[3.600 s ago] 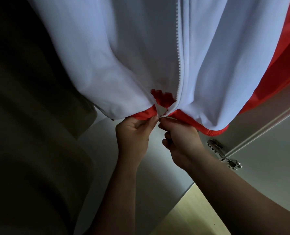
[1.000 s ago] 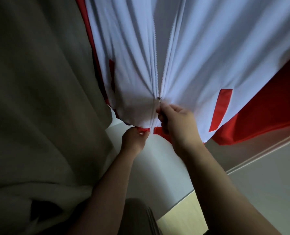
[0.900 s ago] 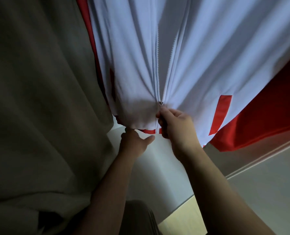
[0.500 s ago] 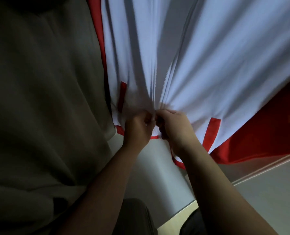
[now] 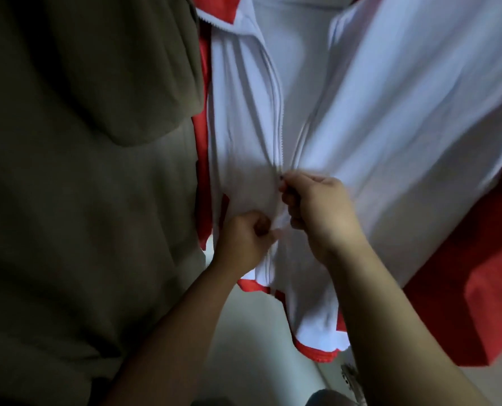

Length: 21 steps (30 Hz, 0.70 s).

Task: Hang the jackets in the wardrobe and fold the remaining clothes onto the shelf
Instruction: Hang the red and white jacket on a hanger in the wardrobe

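Observation:
A white jacket point(image 5: 390, 118) with red trim and red sleeves hangs in front of me, its collar at the top of the view. Its zip point(image 5: 279, 127) is closed below my hands and parted above them. My right hand point(image 5: 317, 209) pinches the zip slider at about mid-height of the front. My left hand point(image 5: 244, 241) grips the closed zip and fabric just below and to the left. An olive-brown jacket point(image 5: 82, 171) hangs directly to the left, touching the white one.
The pale wardrobe floor point(image 5: 252, 347) lies below the jackets. A metal door hinge point(image 5: 352, 379) shows at the lower right, beside my right forearm. A red sleeve point(image 5: 478, 303) hangs down on the right.
My right hand has drawn the zip slider up from the hem, closing the lower front. My left hand moved up to grip the fabric below it. The view has tilted upward, showing the collar.

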Each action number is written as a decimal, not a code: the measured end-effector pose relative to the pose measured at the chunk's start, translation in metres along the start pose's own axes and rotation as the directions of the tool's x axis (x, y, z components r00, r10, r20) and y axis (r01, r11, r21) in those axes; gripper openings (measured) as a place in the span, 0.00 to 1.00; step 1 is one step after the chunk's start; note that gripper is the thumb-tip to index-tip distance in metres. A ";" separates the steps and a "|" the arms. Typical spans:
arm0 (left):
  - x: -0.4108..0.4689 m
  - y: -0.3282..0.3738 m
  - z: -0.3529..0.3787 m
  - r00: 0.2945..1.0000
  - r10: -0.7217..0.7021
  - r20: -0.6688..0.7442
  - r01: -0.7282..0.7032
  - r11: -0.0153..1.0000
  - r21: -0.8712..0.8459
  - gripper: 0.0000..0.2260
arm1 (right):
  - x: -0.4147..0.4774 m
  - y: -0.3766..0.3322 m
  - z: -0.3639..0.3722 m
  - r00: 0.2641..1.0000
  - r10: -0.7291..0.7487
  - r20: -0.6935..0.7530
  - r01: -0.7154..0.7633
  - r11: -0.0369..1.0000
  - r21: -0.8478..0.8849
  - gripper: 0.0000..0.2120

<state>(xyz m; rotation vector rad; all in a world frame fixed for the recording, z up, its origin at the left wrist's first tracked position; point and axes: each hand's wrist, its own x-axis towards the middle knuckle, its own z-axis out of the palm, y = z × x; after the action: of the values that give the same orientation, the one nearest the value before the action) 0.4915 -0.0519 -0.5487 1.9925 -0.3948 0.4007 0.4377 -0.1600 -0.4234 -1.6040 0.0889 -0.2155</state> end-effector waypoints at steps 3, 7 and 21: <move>0.014 0.025 -0.006 0.997 0.025 -0.066 -0.033 0.992 -0.118 0.08 | -0.005 -0.009 0.000 1.000 -0.022 0.003 0.022 1.000 0.012 0.18; 0.018 0.037 -0.004 0.995 0.011 -0.097 -0.028 0.985 -0.172 0.06 | -0.010 -0.021 -0.002 0.999 -0.033 0.010 0.033 0.999 0.006 0.17; 0.039 0.092 -0.028 0.988 0.076 -0.134 -0.076 0.997 0.006 0.12 | -0.016 -0.090 -0.012 0.974 -0.219 -0.058 0.217 0.975 -0.043 0.17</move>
<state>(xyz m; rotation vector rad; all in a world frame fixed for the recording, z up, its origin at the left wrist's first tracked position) 0.4821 -0.0700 -0.4469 1.9424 -0.3861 0.5797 0.4133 -0.1647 -0.3352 -1.6430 -0.0362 -0.4362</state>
